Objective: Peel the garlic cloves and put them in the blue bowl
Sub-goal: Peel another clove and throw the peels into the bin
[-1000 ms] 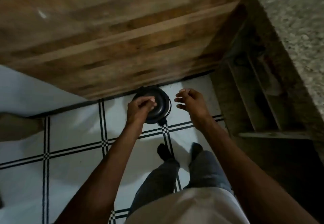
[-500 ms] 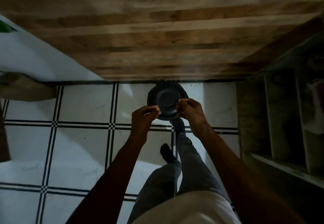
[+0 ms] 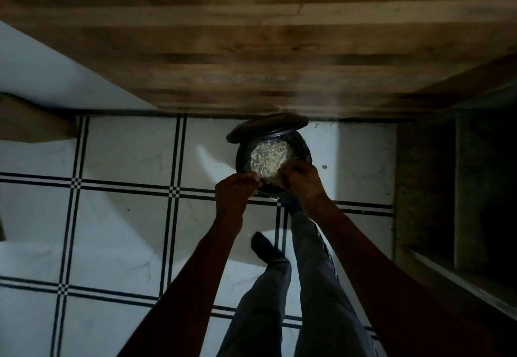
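While both hands, left hand [image 3: 236, 193] and right hand [image 3: 300, 179], hover with fingers curled over the open pedal bin [image 3: 303, 151] of garlic skins [image 3: 268, 158], grip contents unclear in this dim light; skins look papery-light, pinch gently; blue bowl out of view.

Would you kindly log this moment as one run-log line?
bin: lid raised, pale scraps inside | left hand, right hand: over near rim | grip: unclear | blue bowl: not in view
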The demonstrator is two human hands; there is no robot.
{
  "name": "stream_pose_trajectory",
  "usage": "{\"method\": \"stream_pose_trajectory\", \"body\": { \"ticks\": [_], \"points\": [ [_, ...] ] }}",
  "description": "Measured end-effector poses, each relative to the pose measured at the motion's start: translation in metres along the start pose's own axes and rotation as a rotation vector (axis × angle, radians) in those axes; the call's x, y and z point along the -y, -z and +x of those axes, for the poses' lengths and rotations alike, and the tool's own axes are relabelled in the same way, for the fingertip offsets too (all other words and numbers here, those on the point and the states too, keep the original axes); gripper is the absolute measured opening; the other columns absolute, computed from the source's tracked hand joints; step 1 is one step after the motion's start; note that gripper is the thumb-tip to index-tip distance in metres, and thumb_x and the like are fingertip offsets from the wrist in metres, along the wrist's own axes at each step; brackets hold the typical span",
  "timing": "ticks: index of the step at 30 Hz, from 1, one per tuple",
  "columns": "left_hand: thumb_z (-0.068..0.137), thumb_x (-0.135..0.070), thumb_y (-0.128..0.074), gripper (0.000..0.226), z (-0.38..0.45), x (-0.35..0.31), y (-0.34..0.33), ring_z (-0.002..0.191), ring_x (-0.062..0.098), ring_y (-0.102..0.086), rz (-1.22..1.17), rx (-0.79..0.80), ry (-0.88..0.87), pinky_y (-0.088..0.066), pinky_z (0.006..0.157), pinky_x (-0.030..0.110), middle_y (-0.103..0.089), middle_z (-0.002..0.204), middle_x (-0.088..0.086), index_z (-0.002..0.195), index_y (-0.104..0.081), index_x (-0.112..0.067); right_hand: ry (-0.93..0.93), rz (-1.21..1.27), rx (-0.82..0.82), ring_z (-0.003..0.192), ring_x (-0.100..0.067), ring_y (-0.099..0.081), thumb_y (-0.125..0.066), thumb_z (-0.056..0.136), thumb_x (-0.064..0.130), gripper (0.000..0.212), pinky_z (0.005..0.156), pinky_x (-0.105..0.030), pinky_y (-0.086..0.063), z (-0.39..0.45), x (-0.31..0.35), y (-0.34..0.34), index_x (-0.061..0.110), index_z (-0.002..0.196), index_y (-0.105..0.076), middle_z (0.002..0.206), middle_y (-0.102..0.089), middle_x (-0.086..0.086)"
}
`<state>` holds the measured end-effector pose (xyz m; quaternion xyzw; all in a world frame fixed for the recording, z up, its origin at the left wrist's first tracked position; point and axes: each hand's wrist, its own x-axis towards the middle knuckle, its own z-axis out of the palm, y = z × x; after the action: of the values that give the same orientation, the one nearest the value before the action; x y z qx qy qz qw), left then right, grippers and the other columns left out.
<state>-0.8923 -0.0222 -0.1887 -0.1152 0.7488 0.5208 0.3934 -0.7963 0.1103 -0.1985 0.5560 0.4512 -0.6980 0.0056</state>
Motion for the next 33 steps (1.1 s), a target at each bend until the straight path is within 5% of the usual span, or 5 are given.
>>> {"method": "stream_pose_trajectory", "body": {
  "ticks": [8,21,25,28,33],
  "points": [
    [0.083,0.004,-0.081,0.016,0.142,0.096,-0.029,0.076,0.011,-0.074,0.039,-0.019,0.053,-0.057,0.067,0.018,-0.080,0.082,0.001,0.095,-0.081,-0.006,-0.084,-0.325,0.042,0.055,-0.006,-0.055,-0.073,0.088,0.000,0.030,0.049,-0.009,-0.044,0.155,-0.079,-0.038,0.017,0.066,-0.064,0.057,-0.059,0.009],
    [0.071,-0.013,-0.094,0.077,0.269,0.179,-0.045,0.110,0.025,-0.070,0.015,-0.016,0.243,-0.064,0.073,0.026,-0.067,0.133,0.016,0.138,-0.059,0.002,0.220,-0.195,-0.140,0.073,-0.021,-0.072,-0.061,0.101,0.008,0.016,0.065,-0.040,-0.059,0.260,-0.149,-0.064,0.007,0.098,-0.076,0.089,-0.077,-0.008],
    [0.113,-0.013,-0.039,0.040,0.264,0.158,-0.071,0.128,0.031,-0.061,0.136,0.125,0.242,-0.052,0.095,0.024,-0.053,0.152,0.021,0.151,-0.046,-0.001,0.155,-0.440,0.127,0.108,-0.008,-0.066,-0.050,0.110,0.012,0.036,0.099,-0.026,-0.054,0.271,-0.157,-0.066,0.010,0.143,-0.062,0.128,-0.069,0.001],
    [0.114,-0.015,-0.036,0.042,0.271,0.161,-0.071,0.145,0.035,-0.048,0.087,0.161,0.206,-0.039,0.121,0.042,-0.053,0.153,0.018,0.153,-0.044,-0.003,0.058,-0.305,0.011,0.086,0.001,-0.064,-0.047,0.112,0.028,0.041,0.072,-0.008,-0.050,0.275,-0.155,-0.064,0.016,0.151,-0.055,0.118,-0.069,-0.002],
    [0.113,-0.017,-0.041,0.042,0.265,0.154,-0.055,0.145,0.034,-0.048,0.160,0.232,0.190,-0.053,0.099,0.029,-0.053,0.151,0.015,0.153,-0.043,-0.005,0.055,-0.415,0.095,0.099,-0.012,-0.063,-0.035,0.116,0.032,0.039,0.085,-0.020,-0.046,0.255,-0.147,-0.060,0.017,0.129,-0.069,0.120,-0.070,-0.002]
  ]
}}
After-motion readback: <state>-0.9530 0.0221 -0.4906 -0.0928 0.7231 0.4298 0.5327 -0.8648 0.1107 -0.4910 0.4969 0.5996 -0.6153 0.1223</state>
